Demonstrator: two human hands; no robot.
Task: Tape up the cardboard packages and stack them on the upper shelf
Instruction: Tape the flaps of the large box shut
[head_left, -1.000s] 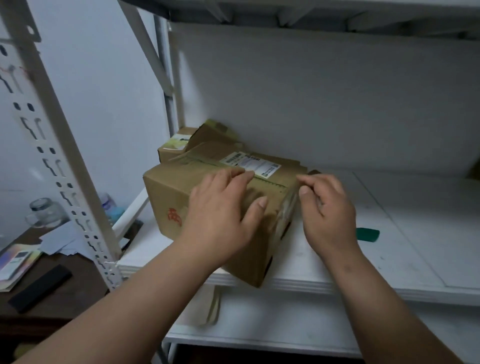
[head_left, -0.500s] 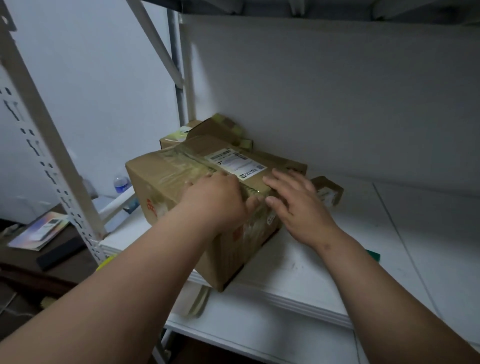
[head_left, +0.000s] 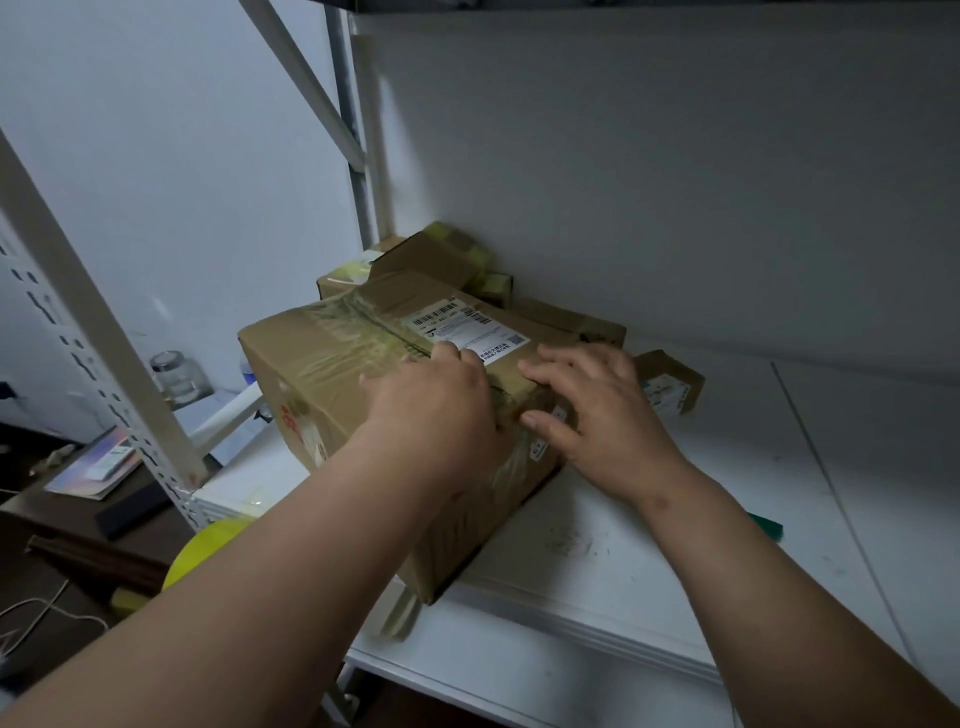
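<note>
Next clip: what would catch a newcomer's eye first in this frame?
The big cardboard box at the middle of the white shelf, its top glossy with tape and bearing a shipping label. Both hands lie on its near top edge: the left hand beside the right hand, fingers fairly straight. Smaller cartons sit behind it against the wall.

We see a barcode label (head_left: 464, 331) on the box (head_left: 332, 364); its print too small to read. Red marks (head_left: 291, 422) on box side, illegible.
</note>
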